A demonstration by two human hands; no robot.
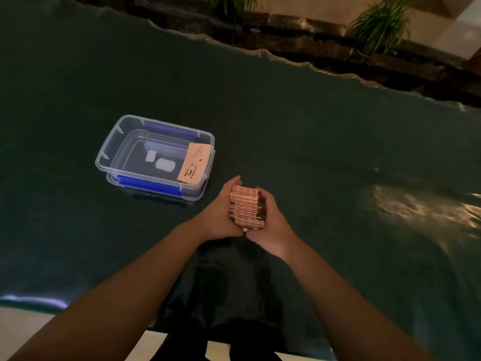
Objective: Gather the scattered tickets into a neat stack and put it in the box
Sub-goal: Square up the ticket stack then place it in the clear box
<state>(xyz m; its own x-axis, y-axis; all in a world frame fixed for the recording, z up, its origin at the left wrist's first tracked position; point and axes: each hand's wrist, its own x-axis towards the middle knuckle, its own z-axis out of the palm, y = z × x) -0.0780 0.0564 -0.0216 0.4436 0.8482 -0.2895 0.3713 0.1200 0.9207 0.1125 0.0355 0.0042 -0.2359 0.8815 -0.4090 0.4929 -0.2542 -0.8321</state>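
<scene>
A bundle of pink tickets (pixel 245 207) stands on edge on the dark table, its edges uneven. My left hand (pixel 221 213) presses its left side and my right hand (pixel 270 217) presses its right side, so both hands clasp the bundle between them. To the upper left sits a clear plastic box (pixel 122 142) with blue clips, lid off. One pink ticket (pixel 194 162) with a coffee-cup print leans against the box's right inner wall.
The dark glossy table (pixel 312 142) has a wavy far edge, with potted plants (pixel 380 24) and a stone ledge beyond it. A bright reflection (pixel 416 204) lies at the right. The near table edge runs just below my forearms.
</scene>
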